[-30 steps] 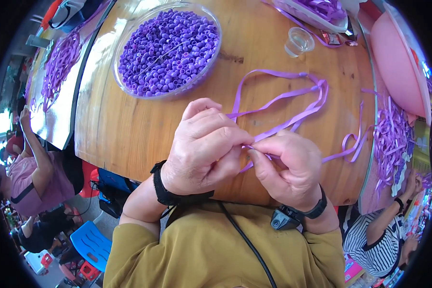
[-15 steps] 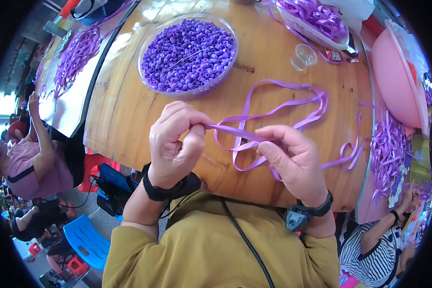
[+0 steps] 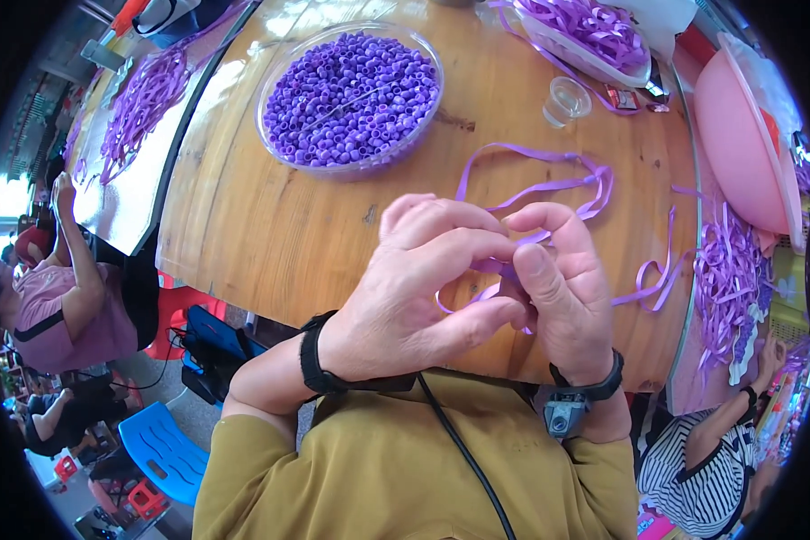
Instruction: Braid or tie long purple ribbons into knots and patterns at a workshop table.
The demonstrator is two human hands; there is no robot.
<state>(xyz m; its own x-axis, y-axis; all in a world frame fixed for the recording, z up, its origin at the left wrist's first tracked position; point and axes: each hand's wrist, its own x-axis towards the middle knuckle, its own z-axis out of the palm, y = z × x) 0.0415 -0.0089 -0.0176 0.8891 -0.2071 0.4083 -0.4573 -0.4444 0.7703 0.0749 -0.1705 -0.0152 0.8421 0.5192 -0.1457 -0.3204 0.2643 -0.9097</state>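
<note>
Observed: the left hand and right hand meet over the table, purple ribbon showing between their fingers (which one grips it, I cannot tell). Loops lie beyond. A clear bowl of purple beads stands left; a cup and pink basin, right.

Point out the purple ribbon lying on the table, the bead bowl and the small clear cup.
Purple ribbon (image 3: 558,185): head view, on its strand beyond the hands.
Bead bowl (image 3: 365,168): head view, on its near clear wall.
Small clear cup (image 3: 567,103): head view, on its middle.
</note>
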